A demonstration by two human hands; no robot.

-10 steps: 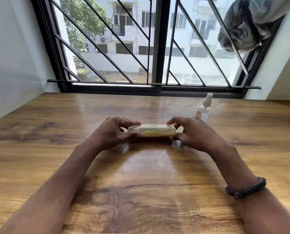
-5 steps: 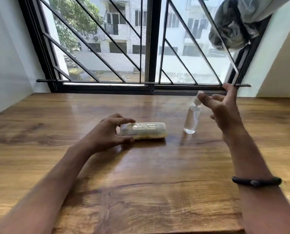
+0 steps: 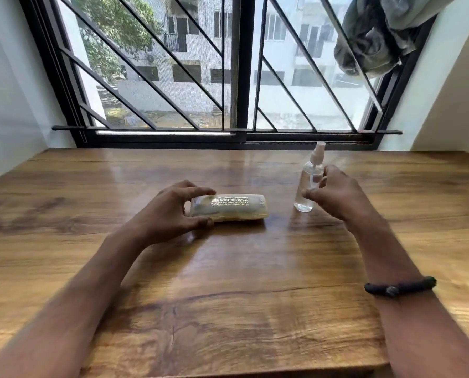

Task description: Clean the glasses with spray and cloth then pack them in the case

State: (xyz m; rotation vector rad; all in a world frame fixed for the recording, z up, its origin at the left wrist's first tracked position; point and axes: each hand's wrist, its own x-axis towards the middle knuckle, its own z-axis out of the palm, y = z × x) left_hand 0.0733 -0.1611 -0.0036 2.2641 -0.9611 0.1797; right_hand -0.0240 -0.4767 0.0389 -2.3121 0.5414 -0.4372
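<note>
A grey cloth [image 3: 375,47] hangs on the barred window [image 3: 241,77] behind the wooden table [image 3: 227,296].

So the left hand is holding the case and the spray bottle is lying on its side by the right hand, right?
Not quite. The head view shows the bottle standing upright on the table, not on its side. The rest holds: the left hand holds the case at one end, and the bottle is by the right hand.
</note>
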